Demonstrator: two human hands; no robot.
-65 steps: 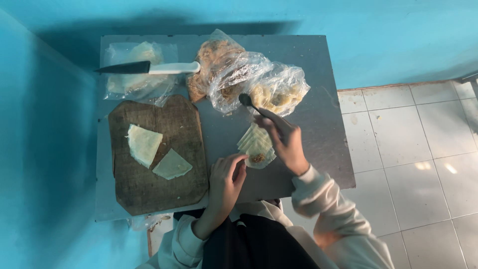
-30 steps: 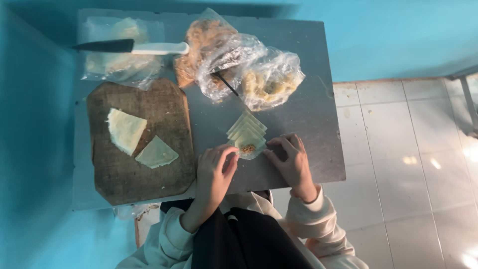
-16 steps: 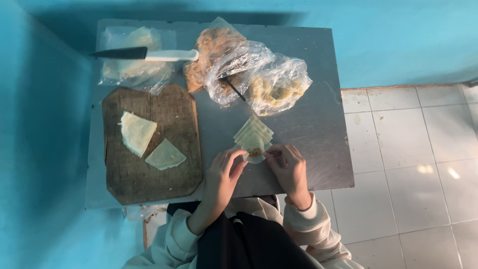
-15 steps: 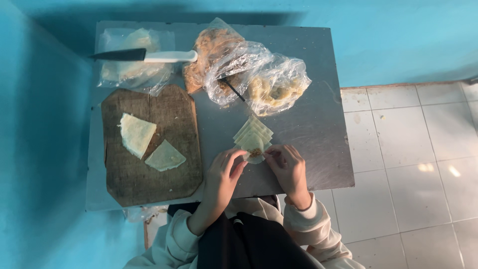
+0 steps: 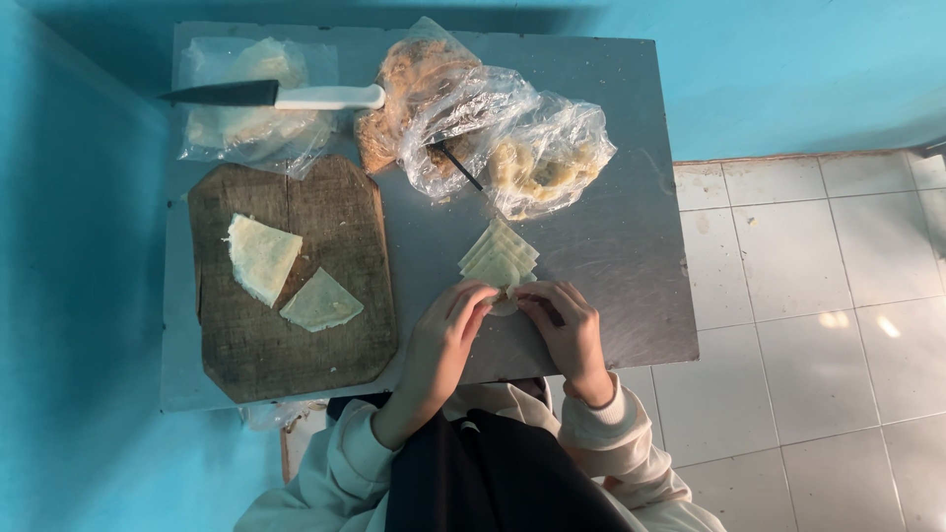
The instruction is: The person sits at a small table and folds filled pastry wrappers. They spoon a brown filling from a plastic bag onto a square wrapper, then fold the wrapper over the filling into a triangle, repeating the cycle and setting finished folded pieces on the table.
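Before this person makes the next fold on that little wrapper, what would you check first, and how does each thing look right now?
1. Both hands on the wrapper: left hand and right hand pinch the pale wrapper at its near end. Ok.
2. Filling inside the wrapper: hidden by the fingers. Cannot tell.
3. Wrapper stack beside the hands: neatly fanned. Ok.
4. Knife out of the way: at the table's far side, on a plastic bag. Ok.
5. Spoon handle within reach: sticking out of the filling bag. Ok.
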